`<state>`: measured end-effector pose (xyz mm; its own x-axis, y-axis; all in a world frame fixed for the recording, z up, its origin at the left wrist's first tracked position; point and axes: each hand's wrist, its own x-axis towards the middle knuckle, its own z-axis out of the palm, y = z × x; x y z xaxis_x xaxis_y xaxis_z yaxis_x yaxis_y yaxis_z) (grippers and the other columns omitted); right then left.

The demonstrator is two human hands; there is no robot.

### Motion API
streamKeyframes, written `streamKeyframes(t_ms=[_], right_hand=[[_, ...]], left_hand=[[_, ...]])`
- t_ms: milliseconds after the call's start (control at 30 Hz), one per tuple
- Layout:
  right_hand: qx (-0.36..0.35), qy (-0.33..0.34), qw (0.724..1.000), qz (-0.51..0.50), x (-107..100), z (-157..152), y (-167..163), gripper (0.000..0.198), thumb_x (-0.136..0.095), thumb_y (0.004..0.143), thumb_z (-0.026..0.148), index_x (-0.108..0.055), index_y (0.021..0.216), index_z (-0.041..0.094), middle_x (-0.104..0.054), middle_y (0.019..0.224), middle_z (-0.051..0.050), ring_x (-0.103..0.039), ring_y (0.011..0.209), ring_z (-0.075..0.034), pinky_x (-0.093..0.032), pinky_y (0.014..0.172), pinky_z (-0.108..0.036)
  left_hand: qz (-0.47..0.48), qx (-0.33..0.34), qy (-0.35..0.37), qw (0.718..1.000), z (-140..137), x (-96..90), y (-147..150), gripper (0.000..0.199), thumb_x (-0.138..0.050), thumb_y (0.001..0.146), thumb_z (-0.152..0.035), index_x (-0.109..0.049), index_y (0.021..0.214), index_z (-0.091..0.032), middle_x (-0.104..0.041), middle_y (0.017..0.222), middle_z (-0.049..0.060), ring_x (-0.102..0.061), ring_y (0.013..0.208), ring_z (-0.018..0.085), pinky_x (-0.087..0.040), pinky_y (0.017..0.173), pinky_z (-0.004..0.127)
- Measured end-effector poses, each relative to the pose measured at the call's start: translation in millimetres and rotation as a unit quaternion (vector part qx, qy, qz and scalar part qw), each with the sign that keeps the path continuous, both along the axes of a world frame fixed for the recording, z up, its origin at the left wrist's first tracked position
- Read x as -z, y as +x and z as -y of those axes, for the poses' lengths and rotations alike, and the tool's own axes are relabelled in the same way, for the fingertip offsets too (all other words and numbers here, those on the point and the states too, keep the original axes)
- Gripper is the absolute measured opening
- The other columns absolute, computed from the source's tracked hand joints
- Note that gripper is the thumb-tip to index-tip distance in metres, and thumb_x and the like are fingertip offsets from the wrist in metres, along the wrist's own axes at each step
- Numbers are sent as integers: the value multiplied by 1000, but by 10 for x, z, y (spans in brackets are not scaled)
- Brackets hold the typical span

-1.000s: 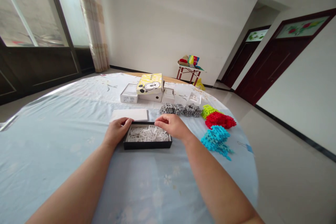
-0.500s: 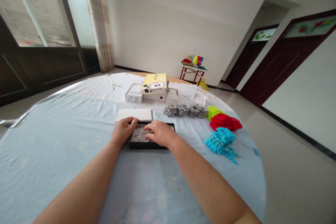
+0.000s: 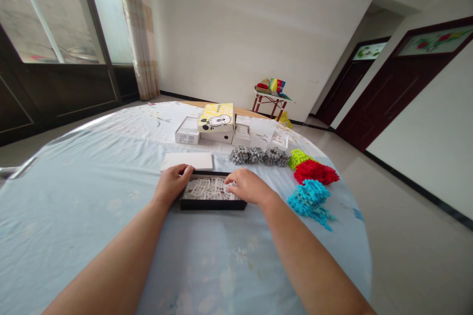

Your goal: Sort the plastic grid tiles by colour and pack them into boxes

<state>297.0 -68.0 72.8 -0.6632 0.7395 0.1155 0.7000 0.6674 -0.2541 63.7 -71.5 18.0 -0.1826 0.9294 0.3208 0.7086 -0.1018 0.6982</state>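
Observation:
A shallow black box (image 3: pixel 213 204) lies on the table in front of me, filled with white lattice-like plastic pieces (image 3: pixel 207 189). My left hand (image 3: pixel 173 184) grips the box at its left end, fingers curled round the edge by the far corner. Over the box's right end is my right hand (image 3: pixel 251 186), its fingers bent and slightly apart, the tips at the white pieces. It holds nothing that I can see. Just behind the box rests a flat white lid or panel (image 3: pixel 187 161), close to my left hand.
Bundles of grey (image 3: pixel 258 155), lime green (image 3: pixel 297 158), red (image 3: pixel 316 172) and blue plastic pieces (image 3: pixel 309 200) lie to the right. Farther back, a yellow cartoon box (image 3: pixel 216 118) sits atop white boxes (image 3: pixel 187 131). A small side table (image 3: pixel 271 96) stands by the wall.
My right hand has moved right, from the middle of the box to its right end, uncovering more white pieces. My left hand has stayed at the left end.

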Motion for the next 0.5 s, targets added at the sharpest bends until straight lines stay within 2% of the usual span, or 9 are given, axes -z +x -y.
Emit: streamKeyframes(t_ms=[133, 267, 367, 500], right_hand=[[-31, 12, 999, 19, 53, 13, -222, 21, -60, 76, 25, -69, 95, 21, -66, 94, -7, -57, 93, -19, -40, 83, -29], [-68, 14, 998, -12, 111, 5, -362, 24, -58, 78, 25, -67, 99, 21, -64, 96, -7, -56, 94, -18, -39, 85, -28], [-37, 8, 999, -38, 76, -3, -248, 20, -57, 78, 24, -68, 95, 20, -65, 94, -6, -56, 92, -16, -39, 84, -26], [14, 6, 1000, -5, 9, -3, -2, 15, -61, 72, 22, -70, 85, 19, -68, 83, -5, -58, 85, -18, -41, 78, -27]], left_hand=[[-8, -4, 6, 1000, -15, 16, -4, 40, -39, 77, -43, -70, 80, -17, -69, 74, 2, -60, 75, 18, -40, 67, 23], [-11, -4, 7, 1000, -12, 20, -14, 39, -39, 77, -42, -70, 80, -17, -69, 73, 2, -60, 73, 18, -40, 65, 23], [-8, -5, 4, 1000, -5, 8, -15, 39, -40, 77, -42, -70, 79, -17, -69, 73, 2, -60, 73, 18, -40, 65, 23], [-10, -7, 3, 1000, 1, -5, -4, 40, -40, 76, -43, -69, 77, -17, -69, 72, 2, -60, 74, 18, -40, 66, 23]])
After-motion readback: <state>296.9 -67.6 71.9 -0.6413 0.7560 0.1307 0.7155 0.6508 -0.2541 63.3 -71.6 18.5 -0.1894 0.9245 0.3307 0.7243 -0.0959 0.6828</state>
